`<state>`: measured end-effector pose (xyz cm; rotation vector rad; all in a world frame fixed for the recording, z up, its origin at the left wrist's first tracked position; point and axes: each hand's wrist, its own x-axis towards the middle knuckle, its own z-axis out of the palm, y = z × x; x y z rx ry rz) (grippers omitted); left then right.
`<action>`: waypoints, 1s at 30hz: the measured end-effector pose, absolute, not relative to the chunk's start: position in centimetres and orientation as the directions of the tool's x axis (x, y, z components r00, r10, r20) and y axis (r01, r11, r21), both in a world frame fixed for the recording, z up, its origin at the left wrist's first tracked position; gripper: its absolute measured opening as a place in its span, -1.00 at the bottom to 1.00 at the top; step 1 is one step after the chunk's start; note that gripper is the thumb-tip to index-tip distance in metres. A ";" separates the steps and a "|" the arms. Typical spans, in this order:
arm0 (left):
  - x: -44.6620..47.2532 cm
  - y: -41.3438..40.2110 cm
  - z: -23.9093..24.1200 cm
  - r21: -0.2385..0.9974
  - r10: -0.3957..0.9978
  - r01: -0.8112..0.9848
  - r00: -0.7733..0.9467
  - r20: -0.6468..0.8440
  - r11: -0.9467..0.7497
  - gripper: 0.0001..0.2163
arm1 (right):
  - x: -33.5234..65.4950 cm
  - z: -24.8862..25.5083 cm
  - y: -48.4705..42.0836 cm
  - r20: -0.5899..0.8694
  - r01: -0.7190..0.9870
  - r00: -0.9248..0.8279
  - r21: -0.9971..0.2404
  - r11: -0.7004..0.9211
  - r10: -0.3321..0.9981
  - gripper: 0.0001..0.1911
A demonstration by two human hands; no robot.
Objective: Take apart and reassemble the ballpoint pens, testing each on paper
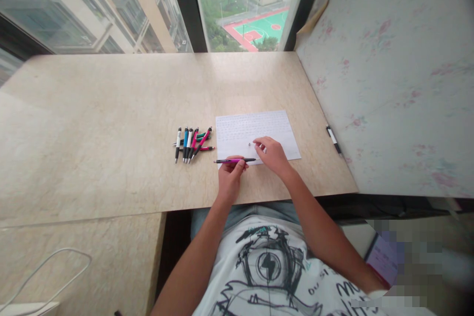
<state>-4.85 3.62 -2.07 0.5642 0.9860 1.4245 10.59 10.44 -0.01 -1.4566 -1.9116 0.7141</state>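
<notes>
1. My left hand (230,177) is wrapped around a purple pen (227,161), at the near edge of the paper (255,128).
2. Right hand (273,154)'s half-curled over the sheet, can't tell if it's pinching anything.
3. More pens (190,143) piled left on the table (111,158).

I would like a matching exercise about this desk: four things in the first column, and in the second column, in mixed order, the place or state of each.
First column
1. purple pen
2. sheet of paper
3. group of pens
4. lone black-and-white pen

Second column
A. beside the flower-patterned wall
B. bears rows of writing
C. held in the left hand
D. several colours, just left of the sheet of paper

Right pairs: 1-C, 2-B, 3-D, 4-A
</notes>
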 end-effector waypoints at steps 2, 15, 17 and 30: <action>-4.9 3.6 -2.0 0.833 0.968 -0.541 -0.128 -0.217 0.116 -0.79 | 10.9 0.5 9.4 0.112 0.498 -0.185 -0.846 0.191 0.976 -0.78; -5.1 3.5 -2.4 0.891 0.975 -0.434 -0.100 -0.199 0.137 -0.75 | 11.5 0.6 6.6 -0.101 0.222 -0.220 -0.974 -0.051 0.970 -0.75; -5.0 3.6 -2.3 0.870 0.971 -0.471 -0.104 -0.217 0.144 -0.76 | 11.7 0.6 6.6 -0.100 0.224 -0.191 -0.973 -0.055 0.976 -0.76; -4.8 3.7 -1.8 0.814 0.965 -0.567 -0.118 -0.234 0.128 -0.81 | 15.5 -1.1 7.5 0.000 0.404 0.101 -0.914 -0.041 0.995 -0.76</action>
